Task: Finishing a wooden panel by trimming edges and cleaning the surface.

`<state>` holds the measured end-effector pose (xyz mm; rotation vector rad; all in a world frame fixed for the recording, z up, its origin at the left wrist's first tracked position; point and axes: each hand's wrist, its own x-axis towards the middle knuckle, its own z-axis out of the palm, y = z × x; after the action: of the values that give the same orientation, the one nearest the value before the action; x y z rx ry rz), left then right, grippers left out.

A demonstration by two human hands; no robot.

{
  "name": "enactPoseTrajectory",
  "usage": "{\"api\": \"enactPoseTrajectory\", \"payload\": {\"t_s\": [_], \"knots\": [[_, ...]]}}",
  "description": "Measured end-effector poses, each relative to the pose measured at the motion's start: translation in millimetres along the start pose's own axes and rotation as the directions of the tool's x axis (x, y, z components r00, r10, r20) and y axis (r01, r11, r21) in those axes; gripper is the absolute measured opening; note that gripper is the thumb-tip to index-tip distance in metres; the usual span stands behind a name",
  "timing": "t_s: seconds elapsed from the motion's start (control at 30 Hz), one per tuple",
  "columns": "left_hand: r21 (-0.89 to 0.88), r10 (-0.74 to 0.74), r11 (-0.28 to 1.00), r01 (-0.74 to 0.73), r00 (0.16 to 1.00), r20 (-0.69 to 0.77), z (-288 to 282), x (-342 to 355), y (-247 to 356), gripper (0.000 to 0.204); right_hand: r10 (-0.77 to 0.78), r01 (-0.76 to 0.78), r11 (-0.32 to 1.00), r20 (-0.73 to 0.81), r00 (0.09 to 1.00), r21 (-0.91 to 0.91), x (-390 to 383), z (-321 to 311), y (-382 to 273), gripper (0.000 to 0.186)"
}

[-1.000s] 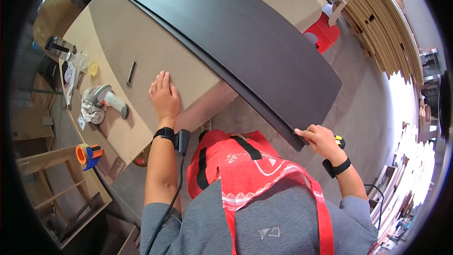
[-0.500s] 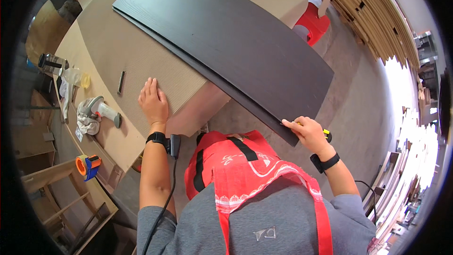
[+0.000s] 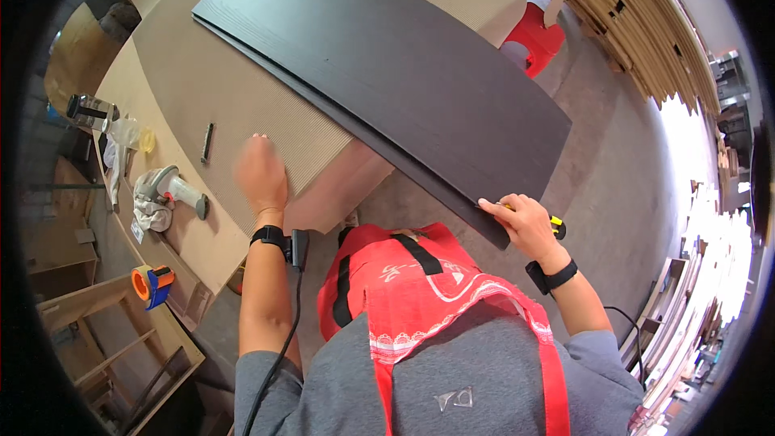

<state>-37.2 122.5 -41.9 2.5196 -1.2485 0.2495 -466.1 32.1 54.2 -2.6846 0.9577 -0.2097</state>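
A long dark brown panel [image 3: 387,73], curved along its far edge and doubled at its near edge, lies on the tan ribbed-covered table [image 3: 169,73], overhanging at the right. My right hand [image 3: 523,222] is closed around a yellow-and-black tool [image 3: 558,227], mostly hidden, at the panel's lower right edge. My left hand [image 3: 261,173] is on the ribbed cover left of the panel, its fingers smeared by motion. Left of it lie a short dark strip [image 3: 207,143], a grey-and-white hand tool [image 3: 186,194] with a rag [image 3: 152,208], and bottles [image 3: 129,129].
An orange-and-blue tape dispenser [image 3: 152,285] sits at the table's lower left, beside wooden frames [image 3: 121,331]. A red plastic item [image 3: 539,40] stands behind the panel. Stacked boards [image 3: 646,24] line the right. A black cord [image 3: 291,315] runs along my left arm.
The view has shifted slightly, so panel and table sit a little further left. My right hand stays at the panel's edge; my left hand's fingers, sharp earlier, are now blurred.
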Motion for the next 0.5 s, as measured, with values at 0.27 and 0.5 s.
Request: {"api": "enactPoseTrajectory", "payload": {"t_s": [0.27,0.5], "knots": [[-0.025,0.003,1.0,-0.004,1.0,-0.031,4.9,-0.3,-5.0,0.038,-0.018,0.029,0.996,0.136,0.991,-0.087,-8.0,-7.4,2.7,0.042],[-0.011,0.009,1.0,-0.01,0.999,-0.034,3.9,-0.7,-2.6,0.036,0.002,-0.006,0.999,0.071,0.998,0.054,5.8,-3.2,0.5,0.038]]}}
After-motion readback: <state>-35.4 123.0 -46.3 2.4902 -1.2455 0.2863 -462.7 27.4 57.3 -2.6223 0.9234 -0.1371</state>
